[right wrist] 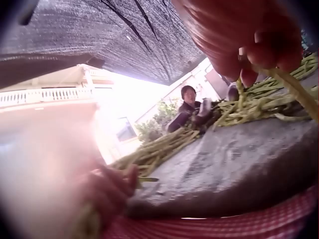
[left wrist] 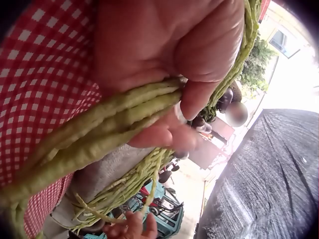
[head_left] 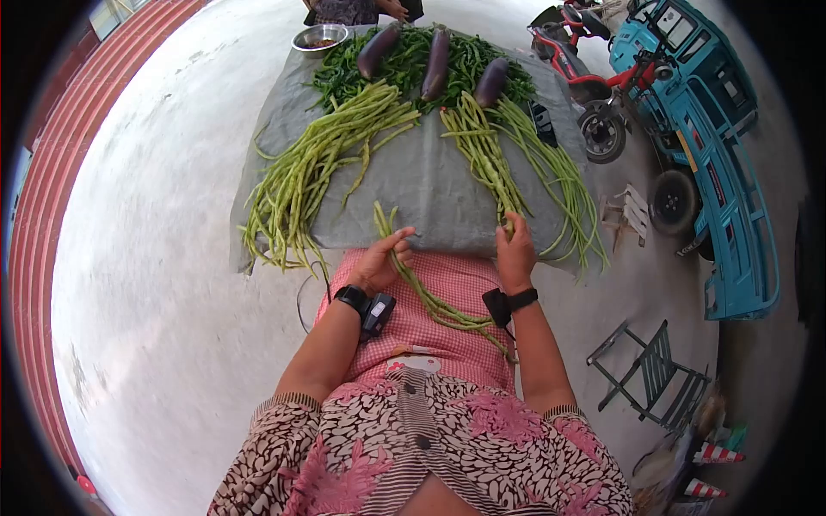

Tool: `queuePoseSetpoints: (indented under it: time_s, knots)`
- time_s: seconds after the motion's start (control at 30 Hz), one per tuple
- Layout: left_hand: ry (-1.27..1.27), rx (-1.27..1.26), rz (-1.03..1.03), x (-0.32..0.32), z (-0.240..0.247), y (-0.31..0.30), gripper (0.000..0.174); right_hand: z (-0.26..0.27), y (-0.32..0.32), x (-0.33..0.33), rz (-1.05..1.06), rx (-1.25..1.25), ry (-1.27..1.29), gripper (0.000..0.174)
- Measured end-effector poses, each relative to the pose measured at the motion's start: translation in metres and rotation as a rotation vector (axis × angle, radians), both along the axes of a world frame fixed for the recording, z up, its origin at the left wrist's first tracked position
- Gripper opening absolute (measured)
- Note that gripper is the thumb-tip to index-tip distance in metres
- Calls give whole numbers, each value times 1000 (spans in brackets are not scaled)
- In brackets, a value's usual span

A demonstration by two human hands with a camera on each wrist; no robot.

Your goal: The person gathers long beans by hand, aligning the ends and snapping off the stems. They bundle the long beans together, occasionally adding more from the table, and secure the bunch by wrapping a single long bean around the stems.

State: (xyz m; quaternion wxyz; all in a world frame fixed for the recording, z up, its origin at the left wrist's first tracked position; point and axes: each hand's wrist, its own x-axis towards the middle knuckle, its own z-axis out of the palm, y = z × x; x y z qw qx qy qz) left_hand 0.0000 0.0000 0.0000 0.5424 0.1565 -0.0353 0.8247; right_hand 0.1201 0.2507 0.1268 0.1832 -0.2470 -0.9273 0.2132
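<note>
In the head view my left hand grips a small bunch of long green beans, whose long ends droop over the checked apron. Up close in the left wrist view, several of these beans run side by side out of the curled fingers. My right hand, at the table's near edge, pinches the near end of a bean from a second bunch lying on the grey cloth. The right wrist view shows a bean between its thumb and fingers.
A larger pile of long beans lies on the cloth at left, with more beans at right. Behind are three eggplants on slender dark greens, and a metal bowl. A person is across the table.
</note>
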Motion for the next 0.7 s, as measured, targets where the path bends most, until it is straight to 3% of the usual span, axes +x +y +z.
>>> queuePoseSetpoints:
  time_s: [0.07,0.1,0.17,0.27,0.37,0.4,0.6,0.7]
  knots:
    - [10,-361,70,10,29,-7,43,29,-28,6,9,-233,108,39]
    - [40,-491,86,-4,50,-28,41,23,-56,-7,112,-312,93,36]
    - [28,-661,105,9,81,-13,37,29,-72,2,316,-378,-9,30]
    - [82,-671,30,19,86,-17,34,27,-110,17,605,-511,-81,28]
    - [12,-666,77,5,64,-19,35,46,-127,26,821,-357,-313,28]
    - [-33,-648,75,4,64,-22,36,43,-130,30,866,-330,-276,27]
    - [-41,-681,244,5,62,-17,37,64,-121,60,930,-292,-515,30]
    - [-60,-635,244,4,61,-18,37,64,-110,70,922,-288,-518,31]
